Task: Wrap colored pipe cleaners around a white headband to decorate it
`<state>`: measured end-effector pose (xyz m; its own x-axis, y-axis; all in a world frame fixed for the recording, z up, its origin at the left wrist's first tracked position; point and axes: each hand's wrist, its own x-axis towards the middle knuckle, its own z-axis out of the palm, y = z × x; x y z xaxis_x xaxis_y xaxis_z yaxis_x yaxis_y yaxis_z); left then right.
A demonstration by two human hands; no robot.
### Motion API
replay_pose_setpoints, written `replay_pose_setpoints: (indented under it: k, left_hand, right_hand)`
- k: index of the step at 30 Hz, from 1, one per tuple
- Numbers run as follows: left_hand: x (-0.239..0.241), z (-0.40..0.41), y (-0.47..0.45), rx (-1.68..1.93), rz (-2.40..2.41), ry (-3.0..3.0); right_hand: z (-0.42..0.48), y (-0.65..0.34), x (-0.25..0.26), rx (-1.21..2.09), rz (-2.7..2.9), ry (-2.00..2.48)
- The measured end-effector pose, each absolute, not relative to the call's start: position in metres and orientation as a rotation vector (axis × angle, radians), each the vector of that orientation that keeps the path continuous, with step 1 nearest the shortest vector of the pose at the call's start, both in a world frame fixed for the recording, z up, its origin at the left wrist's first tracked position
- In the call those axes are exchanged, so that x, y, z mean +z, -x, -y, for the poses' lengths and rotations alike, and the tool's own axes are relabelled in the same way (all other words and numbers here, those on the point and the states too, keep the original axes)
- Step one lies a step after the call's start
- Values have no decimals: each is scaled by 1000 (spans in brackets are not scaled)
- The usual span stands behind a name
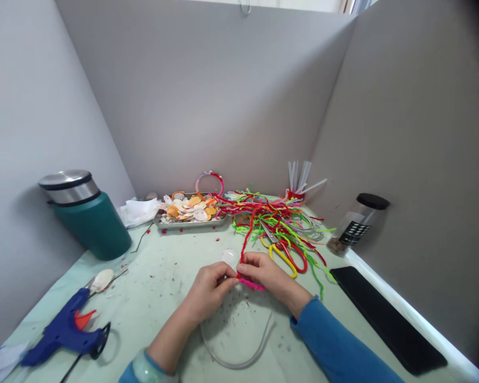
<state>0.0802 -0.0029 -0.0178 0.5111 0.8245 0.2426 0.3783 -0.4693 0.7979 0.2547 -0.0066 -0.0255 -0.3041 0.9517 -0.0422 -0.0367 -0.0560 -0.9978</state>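
Note:
A clear bent tube (pixel 239 366) curves below my hands, and a bright pink fuzzy wrapping (pixel 252 285) shows between them. I cannot tell whether the tube joins this wrapped part behind my fingers. My left hand (pixel 211 290) is closed, its thumb and forefinger pinching at the left end of the pink wrapping. With a pinch, my right hand (pixel 265 274) grips a red pipe cleaner (pixel 247 239), whose free length sticks up and away from me. Just behind the fingertips lies a small round whitish disc (pixel 229 257).
Beyond are a metal tray (pixel 191 223) of shell-like pieces, a decorated ring (pixel 209 175), piled pipe cleaners (pixel 271 207), scissors (pixel 281 250) and glue sticks (pixel 299 175). Left: green bottle (pixel 96 223), blue glue gun (pixel 64 332). Right: clear jar (pixel 355 226), black slab (pixel 387 319). Grey panels enclose the table.

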Motion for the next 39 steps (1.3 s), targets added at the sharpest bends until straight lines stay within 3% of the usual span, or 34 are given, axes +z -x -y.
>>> replay_pose_setpoints:
  k: [4,16,39]
  left_hand:
    - [-13,7,-80,896,-922,-2160]
    - [-12,13,-80,1060,-857,-2258]
    - [-11,12,-80,1129,-958,-2219]
  right_hand:
    - [7,-254,-27,1689,1194,996]
    - [8,-250,-32,1824,1042,850]
    - [7,-255,-28,1800,1081,858]
